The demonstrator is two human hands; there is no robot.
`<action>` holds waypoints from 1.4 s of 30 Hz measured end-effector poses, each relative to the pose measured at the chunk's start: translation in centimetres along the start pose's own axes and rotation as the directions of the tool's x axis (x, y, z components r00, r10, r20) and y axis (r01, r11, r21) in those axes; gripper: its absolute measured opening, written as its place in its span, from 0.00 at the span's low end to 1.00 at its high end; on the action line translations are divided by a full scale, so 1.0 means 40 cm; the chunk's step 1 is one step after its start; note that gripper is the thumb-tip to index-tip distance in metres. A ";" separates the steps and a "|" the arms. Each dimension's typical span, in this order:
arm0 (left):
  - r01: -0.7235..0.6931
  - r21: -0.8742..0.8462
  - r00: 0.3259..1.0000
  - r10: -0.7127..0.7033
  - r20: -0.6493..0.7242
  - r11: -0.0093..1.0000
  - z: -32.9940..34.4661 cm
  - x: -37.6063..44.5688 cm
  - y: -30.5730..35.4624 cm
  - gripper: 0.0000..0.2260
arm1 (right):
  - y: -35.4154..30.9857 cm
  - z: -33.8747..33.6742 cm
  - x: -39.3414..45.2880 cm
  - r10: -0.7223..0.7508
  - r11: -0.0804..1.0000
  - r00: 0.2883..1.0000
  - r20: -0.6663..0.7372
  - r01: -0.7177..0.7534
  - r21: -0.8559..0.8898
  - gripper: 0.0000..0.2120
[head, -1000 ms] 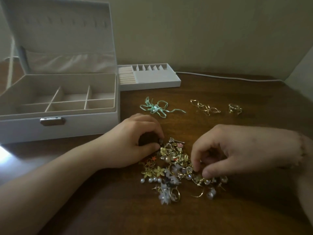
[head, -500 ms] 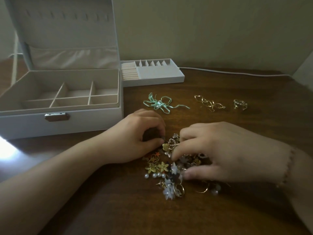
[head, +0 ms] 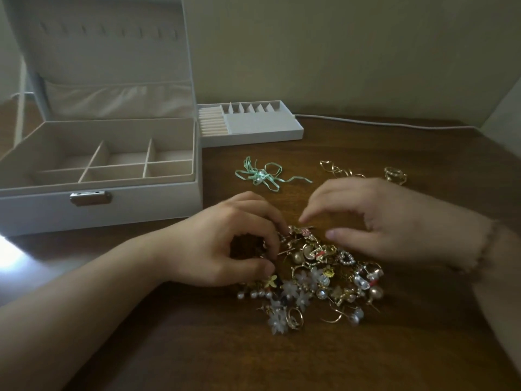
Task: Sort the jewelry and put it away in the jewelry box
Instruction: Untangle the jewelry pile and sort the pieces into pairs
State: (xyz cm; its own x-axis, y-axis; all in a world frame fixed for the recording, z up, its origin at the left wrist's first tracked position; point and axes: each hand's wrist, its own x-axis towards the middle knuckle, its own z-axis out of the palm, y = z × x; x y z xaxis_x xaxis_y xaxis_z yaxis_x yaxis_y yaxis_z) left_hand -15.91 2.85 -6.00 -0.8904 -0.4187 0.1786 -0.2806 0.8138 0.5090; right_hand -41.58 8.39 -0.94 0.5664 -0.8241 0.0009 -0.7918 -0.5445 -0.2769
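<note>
On dark wooden table (head: 423, 348), jewelry pile (head: 318, 275) beside open jewelry box (head: 98, 204)

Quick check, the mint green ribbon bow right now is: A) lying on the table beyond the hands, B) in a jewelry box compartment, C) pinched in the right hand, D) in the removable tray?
A: the mint green ribbon bow lies on the bare wooden table, beyond the left hand and right hand, outside the jewelry box and the removable tray.

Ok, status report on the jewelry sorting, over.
Left hand pinching into tangled gold-and-pearl jewelry pile; right hand open above it. White jewelry box open. Nothing blocking.
</note>
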 end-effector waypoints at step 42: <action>-0.005 -0.027 0.951 -0.004 -0.308 1.000 0.030 0.016 0.018 0.06 | -0.045 0.037 0.024 -0.011 0.992 0.983 -0.185 0.034 0.124 0.12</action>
State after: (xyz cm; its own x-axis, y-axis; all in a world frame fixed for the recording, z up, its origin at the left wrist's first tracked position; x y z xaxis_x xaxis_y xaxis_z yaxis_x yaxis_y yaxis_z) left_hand -17.13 3.65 -6.50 -0.7354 -0.5255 0.4278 -0.2662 0.8046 0.5308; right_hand -39.26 8.81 -1.85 0.5228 -0.8328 0.1820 -0.7373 -0.5489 -0.3939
